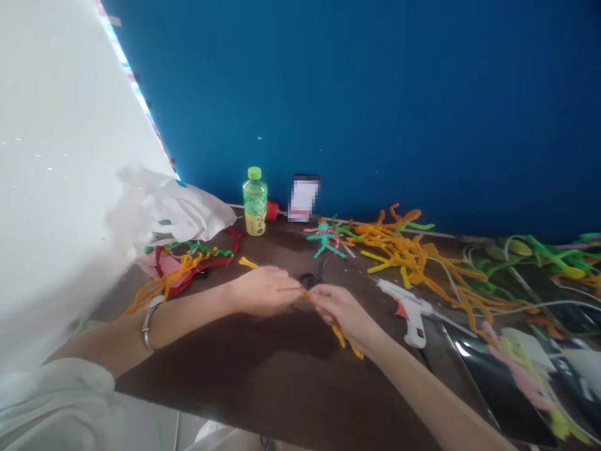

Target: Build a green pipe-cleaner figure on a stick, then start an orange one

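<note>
Both of my hands meet over the dark table, on a twisted orange-yellow pipe cleaner piece [339, 335]. My left hand [263, 291] is closed around one part of it, and a yellow-orange end [248, 263] pokes out beyond the knuckles. With thumb and fingers pinched, my right hand [340, 310] grips the same piece, whose bent ends hang below the palm. Just behind the fingertips lie dark-handled scissors [319, 272]. A small teal pipe cleaner figure [323, 237] with a pink-striped strand is farther back. The middle of the held piece is mostly hidden.
A white glue gun [408, 310] lies to the right, beside a heap of orange pipe cleaners [408, 250]. A green-capped bottle [255, 203] and a phone [304, 197] stand by the blue wall. Red, green and orange strands [183, 272] and a white bag [192, 210] are left.
</note>
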A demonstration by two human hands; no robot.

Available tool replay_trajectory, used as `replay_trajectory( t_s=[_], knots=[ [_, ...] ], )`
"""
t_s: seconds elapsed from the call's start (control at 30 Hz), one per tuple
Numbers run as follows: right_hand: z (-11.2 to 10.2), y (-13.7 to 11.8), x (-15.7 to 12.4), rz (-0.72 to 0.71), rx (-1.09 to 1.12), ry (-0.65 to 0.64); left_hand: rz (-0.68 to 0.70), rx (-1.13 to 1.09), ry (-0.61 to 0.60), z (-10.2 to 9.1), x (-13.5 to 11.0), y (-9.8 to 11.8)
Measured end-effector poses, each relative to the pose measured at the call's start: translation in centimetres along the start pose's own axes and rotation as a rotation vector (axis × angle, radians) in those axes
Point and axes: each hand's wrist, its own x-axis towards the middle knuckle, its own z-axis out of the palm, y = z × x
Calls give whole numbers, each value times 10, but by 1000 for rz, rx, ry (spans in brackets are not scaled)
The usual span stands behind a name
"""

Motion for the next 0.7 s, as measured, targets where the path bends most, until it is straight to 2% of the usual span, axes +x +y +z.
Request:
replay_trajectory(
  t_s=[0.07,0.13,0.23,0.3,0.4,0.6,0.7],
  knots=[
    [2,0,0,-146,-184,106,-232,-225,29,4,2,1],
    [3,-1,-2,-259,-321,143,-460,-504,9,6,4,2],
    [3,-3,-5,-361,-443,162,-641,-830,-10,5,7,1],
    [3,-4,-7,-385,-493,159,-669,-950,-11,4,7,0],
    [1,-8,-10,-397,-560,133,-657,-977,-32,3,8,0],
    [0,-11,-15,-396,-685,82,-581,-880,-90,2,11,5],
    [-1,-9,-14,-358,-687,66,-463,-676,-72,3,11,5]
  ],
)
